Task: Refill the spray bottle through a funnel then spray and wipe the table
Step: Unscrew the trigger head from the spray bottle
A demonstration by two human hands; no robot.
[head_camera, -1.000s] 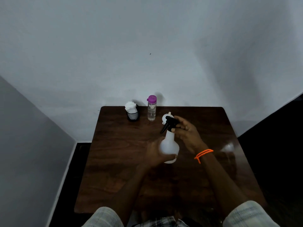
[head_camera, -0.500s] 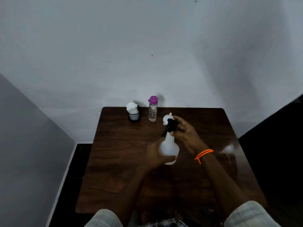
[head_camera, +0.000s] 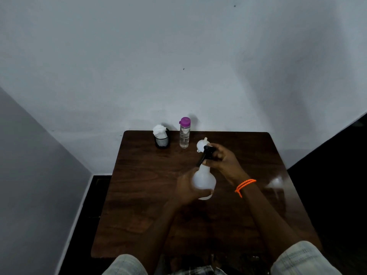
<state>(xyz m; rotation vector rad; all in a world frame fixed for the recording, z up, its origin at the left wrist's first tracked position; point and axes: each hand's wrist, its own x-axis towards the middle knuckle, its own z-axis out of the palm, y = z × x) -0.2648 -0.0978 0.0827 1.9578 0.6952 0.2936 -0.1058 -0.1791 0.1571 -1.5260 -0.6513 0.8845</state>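
A white spray bottle (head_camera: 204, 179) stands near the middle of the dark wooden table (head_camera: 139, 195). My left hand (head_camera: 186, 188) is wrapped around its round body from the left. My right hand (head_camera: 223, 160) grips its black spray head (head_camera: 206, 153) at the neck. A white funnel (head_camera: 201, 144) lies just behind the spray head on the table. A clear water bottle with a purple cap (head_camera: 184, 132) stands at the back edge. Left of it, white tissue (head_camera: 159, 130) sticks out of a black mesh cup (head_camera: 162, 140).
The table sits in a corner against a pale wall. Dark floor shows on its left and right sides. An orange band circles my right wrist (head_camera: 245, 184). A pale glare spot lies on the table's right side (head_camera: 275, 182).
My right hand has shifted slightly on the black spray head, which has turned a little. The bottle and my left hand stay in place.
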